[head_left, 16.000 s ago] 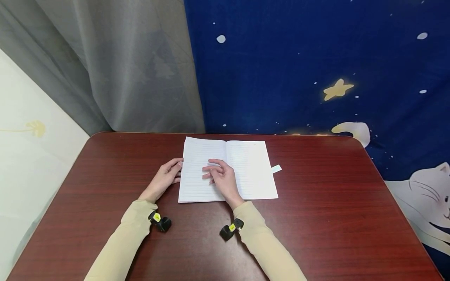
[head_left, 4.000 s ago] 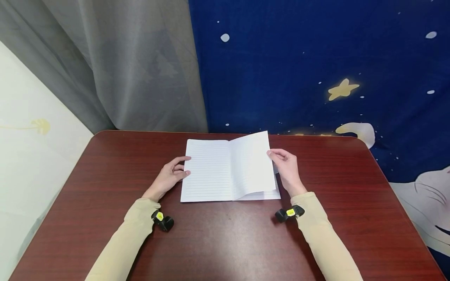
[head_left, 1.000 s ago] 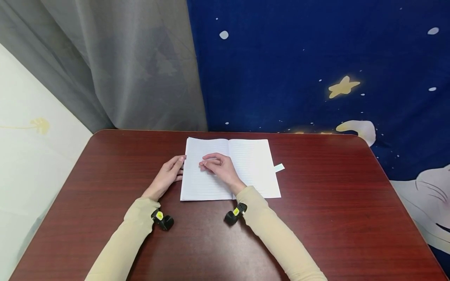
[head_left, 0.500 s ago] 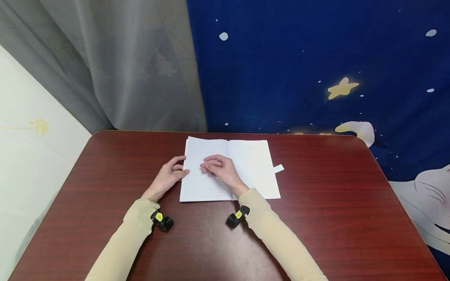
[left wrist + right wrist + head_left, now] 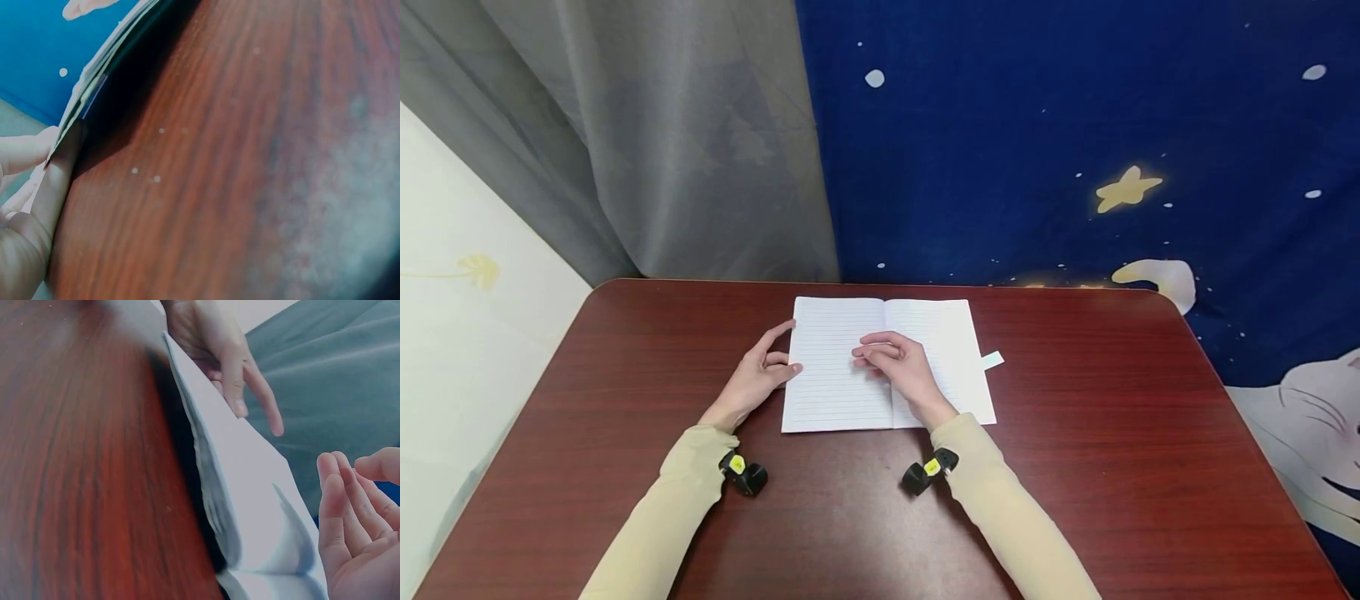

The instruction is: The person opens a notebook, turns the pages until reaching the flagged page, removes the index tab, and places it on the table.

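Note:
A lined white notebook lies spread flat on the table. My left hand is at its left edge, the thumb on top of the page; in the left wrist view the page edges pass between its fingers. Over the middle of the spread hovers my right hand, fingers loosely bent and holding nothing. In the right wrist view, that right hand is apart from the pages. A pale tab sticks out from the notebook's right side.
The reddish-brown wooden table extends around the notebook. A grey curtain and a blue cloth with stars and a white cat hang behind it. Each wrist carries a small black camera.
Four seconds ago my right hand held a lifted right page; that page has since gone over to the left. My right hand has just drawn back rightward, and the left page lies flatter.

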The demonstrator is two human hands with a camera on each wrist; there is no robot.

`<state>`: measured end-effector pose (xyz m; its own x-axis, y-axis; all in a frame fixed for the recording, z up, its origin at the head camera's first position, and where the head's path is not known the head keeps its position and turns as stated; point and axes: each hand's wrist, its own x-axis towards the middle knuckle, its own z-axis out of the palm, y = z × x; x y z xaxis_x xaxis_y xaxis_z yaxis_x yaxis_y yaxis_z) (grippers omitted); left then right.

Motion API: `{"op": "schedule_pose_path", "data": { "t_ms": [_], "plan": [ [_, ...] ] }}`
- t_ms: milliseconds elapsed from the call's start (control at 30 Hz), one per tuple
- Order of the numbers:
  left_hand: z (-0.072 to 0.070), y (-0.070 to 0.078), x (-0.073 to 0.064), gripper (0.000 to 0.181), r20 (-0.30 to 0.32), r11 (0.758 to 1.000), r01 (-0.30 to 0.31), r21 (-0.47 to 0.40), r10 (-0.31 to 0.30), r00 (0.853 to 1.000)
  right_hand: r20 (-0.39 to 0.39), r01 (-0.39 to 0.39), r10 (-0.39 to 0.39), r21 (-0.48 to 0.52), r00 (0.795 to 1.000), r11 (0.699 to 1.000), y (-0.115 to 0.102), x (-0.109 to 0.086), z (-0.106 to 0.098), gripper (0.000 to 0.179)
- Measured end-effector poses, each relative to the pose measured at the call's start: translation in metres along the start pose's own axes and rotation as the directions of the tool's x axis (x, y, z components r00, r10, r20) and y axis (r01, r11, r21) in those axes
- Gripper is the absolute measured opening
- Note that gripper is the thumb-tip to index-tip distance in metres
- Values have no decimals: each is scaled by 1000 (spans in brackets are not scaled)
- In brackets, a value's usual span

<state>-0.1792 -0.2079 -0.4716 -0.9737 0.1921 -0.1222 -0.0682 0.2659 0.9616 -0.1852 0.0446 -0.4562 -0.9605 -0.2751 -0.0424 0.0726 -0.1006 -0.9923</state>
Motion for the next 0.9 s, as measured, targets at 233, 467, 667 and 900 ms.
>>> {"op": "schedule_pose_path", "data": {
  "t_ms": [233, 467, 667, 900],
  "plan": [
    [-1, 2, -2, 50, 3, 997, 20, 79, -21, 1000, -62, 0, 0, 0, 998, 1000, -5, -7, -21, 32],
    [2, 30, -13, 48, 1, 994, 27, 106, -27, 1000, -143, 4, -6, -14, 990, 1000, -7, -11, -43, 32],
    [5, 39, -17, 48, 0, 991, 34, 126, -34, 999, -195, 9, -23, -76, 981, 997, -6, -16, -61, 30],
    [3, 36, -16, 48, 8, 993, 29, 116, -30, 1000, -219, 19, -87, -295, 972, 955, -14, -33, -75, 27]
  ]
}}
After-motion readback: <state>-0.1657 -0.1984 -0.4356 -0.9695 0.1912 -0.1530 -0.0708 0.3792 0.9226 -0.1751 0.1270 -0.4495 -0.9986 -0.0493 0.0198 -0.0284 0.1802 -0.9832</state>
